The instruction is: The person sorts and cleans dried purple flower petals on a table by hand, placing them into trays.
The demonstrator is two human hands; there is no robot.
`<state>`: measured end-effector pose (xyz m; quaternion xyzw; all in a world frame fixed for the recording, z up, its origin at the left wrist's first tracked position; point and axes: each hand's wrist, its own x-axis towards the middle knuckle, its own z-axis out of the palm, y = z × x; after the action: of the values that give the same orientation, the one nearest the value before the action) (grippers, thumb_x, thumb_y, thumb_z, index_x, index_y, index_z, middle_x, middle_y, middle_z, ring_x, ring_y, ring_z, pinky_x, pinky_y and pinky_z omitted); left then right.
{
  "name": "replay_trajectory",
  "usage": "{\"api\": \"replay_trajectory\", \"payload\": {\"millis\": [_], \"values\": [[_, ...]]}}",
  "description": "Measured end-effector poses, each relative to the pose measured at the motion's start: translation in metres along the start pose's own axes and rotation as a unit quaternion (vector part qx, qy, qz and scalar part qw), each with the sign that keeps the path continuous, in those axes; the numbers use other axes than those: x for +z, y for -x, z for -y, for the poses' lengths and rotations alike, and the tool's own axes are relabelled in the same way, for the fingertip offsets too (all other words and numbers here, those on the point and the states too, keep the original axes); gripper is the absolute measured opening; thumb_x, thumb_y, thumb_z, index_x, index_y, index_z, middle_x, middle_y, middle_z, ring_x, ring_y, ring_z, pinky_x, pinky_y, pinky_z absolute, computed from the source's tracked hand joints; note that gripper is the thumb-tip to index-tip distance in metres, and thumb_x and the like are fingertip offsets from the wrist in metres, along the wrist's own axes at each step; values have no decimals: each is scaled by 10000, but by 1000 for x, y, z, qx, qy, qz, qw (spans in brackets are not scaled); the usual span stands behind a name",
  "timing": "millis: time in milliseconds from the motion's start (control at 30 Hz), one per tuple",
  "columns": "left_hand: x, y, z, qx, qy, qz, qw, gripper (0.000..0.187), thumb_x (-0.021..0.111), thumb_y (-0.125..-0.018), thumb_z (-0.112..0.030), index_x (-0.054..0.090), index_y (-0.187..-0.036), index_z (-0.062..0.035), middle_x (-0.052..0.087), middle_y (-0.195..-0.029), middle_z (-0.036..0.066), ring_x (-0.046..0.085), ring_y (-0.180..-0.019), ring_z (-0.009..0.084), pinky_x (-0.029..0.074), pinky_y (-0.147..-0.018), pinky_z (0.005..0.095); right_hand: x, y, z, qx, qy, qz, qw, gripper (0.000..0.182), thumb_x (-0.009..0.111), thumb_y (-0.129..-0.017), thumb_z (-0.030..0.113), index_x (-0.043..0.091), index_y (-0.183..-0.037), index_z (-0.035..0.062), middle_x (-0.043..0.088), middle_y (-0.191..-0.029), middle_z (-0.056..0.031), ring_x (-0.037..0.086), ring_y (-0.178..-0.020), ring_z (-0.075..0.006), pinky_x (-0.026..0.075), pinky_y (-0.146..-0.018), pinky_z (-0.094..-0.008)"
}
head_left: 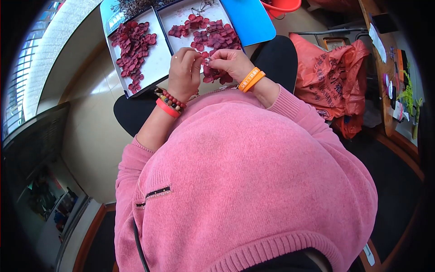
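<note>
My left hand [185, 72], with beaded bracelets and a red band at its wrist, is closed in a pinch over the near edge of the tray. Facing it, my right hand [231, 64], with orange wristbands, also pinches. Between the fingertips of both is a small dark red flower [205, 55], partly hidden by the fingers. Below them is a divided white tray [156, 70] with a dark rim. Dark red flowers [132, 47] lie heaped in its left section, and more flowers [222, 36] lie in the right section, close to my right hand.
A bundle of dry brown stems [131, 6] lies at the tray's far end. Under the tray is a blue board [253, 22]. A red basin [285, 6] stands beyond it. To the right are a red plastic bag [324, 75] and a wooden shelf [387, 90] holding small items.
</note>
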<state>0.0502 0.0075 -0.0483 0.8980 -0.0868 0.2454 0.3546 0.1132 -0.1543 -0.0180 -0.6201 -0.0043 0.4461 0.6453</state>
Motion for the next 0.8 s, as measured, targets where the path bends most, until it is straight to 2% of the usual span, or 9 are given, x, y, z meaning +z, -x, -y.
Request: {"api": "replay_trajectory", "payload": {"millis": [67, 133, 200, 233, 333, 367, 467, 633, 800], "values": [[9, 0, 27, -103, -21, 48, 993, 68, 581, -813, -30, 549, -867, -4, 565, -876, 132, 570, -757, 297, 460, -676, 366, -14, -13, -11, -21, 8, -24, 999, 49, 633, -815, 136, 627, -818, 88, 592, -626, 16, 550, -505, -80, 412, -438, -205], [21, 1, 52, -239, -18, 115, 964, 94, 585, -808, -50, 554, -878, 6, 568, -889, 149, 572, -774, 318, 464, -689, 367, -24, -19, -21, -137, 45, -74, 987, 74, 660, -751, 104, 621, -732, 43, 601, -710, -22, 562, -595, -97, 445, -518, -223], [30, -2, 70, -241, -40, 152, 958, 123, 591, -789, -67, 561, -887, 1, 564, -924, 175, 582, -818, 358, 475, -718, 410, -35, -22, -26, -262, 145, -136, 944, 95, 671, -711, 85, 613, -702, 11, 610, -773, -48, 570, -661, -106, 461, -572, -234], [34, -3, 74, -243, -52, 171, 953, 138, 594, -779, -76, 565, -892, -2, 562, -942, 188, 587, -840, 378, 481, -732, 431, -42, -21, -25, -296, 211, -144, 920, 107, 653, -735, 68, 599, -691, -14, 619, -878, -55, 558, -755, -109, 457, -680, -232], [45, -5, 71, -230, -67, 216, 947, 170, 605, -768, -83, 562, -913, -5, 562, -967, 199, 586, -837, 383, 479, -735, 437, -49, -13, -14, -261, 159, -133, 943, 110, 626, -743, 44, 568, -663, -4, 623, -868, -61, 553, -745, -102, 451, -677, -229], [52, -4, 72, -224, -103, 220, 944, 209, 615, -750, -97, 560, -936, -19, 563, -956, 184, 583, -851, 371, 470, -735, 447, -47, -11, -13, -316, 190, -158, 916, 108, 607, -752, 30, 546, -671, -4, 625, -870, -64, 543, -730, -85, 447, -669, -218], [66, 1, 81, -172, -158, 222, 947, 236, 622, -734, -111, 561, -950, -36, 562, -936, 161, 578, -866, 347, 461, -724, 448, -48, -14, -14, -316, 164, -139, 924, 72, 607, -787, 41, 565, -739, 9, 631, -837, -43, 530, -669, -56, 435, -602, -196], [65, -1, 68, -152, -196, 240, 938, 194, 659, -701, -144, 607, -884, -109, 554, -970, 108, 537, -975, 291, 400, -793, 436, -45, -16, -18, -219, 136, -100, 961, 77, 594, -848, 84, 575, -800, 27, 624, -760, -8, 487, -567, -24, 386, -495, -172], [54, -5, 75, -151, -53, 103, 982, 109, 653, -687, -75, 623, -785, -111, 543, -893, 96, 541, -867, 285, 413, -742, 399, -36, -20, -18, -130, 132, -33, 982, 66, 603, -846, 90, 589, -820, 30, 613, -727, -11, 447, -530, -23, 388, -489, -168]]}}
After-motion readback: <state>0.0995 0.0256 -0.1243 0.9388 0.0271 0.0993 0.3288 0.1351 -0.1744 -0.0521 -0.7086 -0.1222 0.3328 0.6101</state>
